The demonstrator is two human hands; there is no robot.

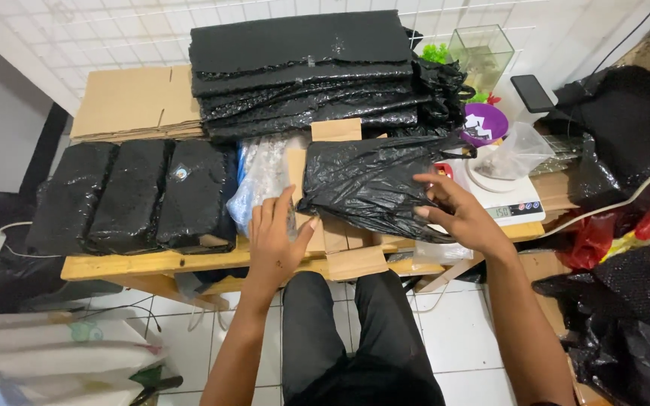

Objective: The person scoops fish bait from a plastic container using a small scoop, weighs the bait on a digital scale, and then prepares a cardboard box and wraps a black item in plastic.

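From my remote seat, the biggest thing I saw was the wooden worktop point(152, 265), a pale plank bench loaded from edge to edge. At its back stood a tall stack of flat black plastic-wrapped bundles point(302, 71), with flattened cardboard sheets point(133, 101) lying to the left of it. In front of the cardboard sat three black wrapped blocks point(133, 195) side by side, touching one another.

Nearer the middle lay a black plastic bag point(370, 188), crumpled and bulging, resting on an open cardboard box point(344, 252) whose flaps hung over the front edge of the worktop. Just left of the bag was a clear plastic-wrapped packet point(261, 177).

To the right stood a white kitchen scale point(509, 201) with a clear plastic bag point(520, 150) on it, and behind that a purple bowl point(485, 122) and a small glass tank point(481, 49).

The right hand point(457, 214) touched the right end of the black plastic bag, its grip loose, the fingers spread and curled against the plastic without closing on it. The left hand point(274, 240) rested at the bag's left corner, over the box flap and beside the clear packet, its grip open and flat, fingers together, holding nothing that I could see.
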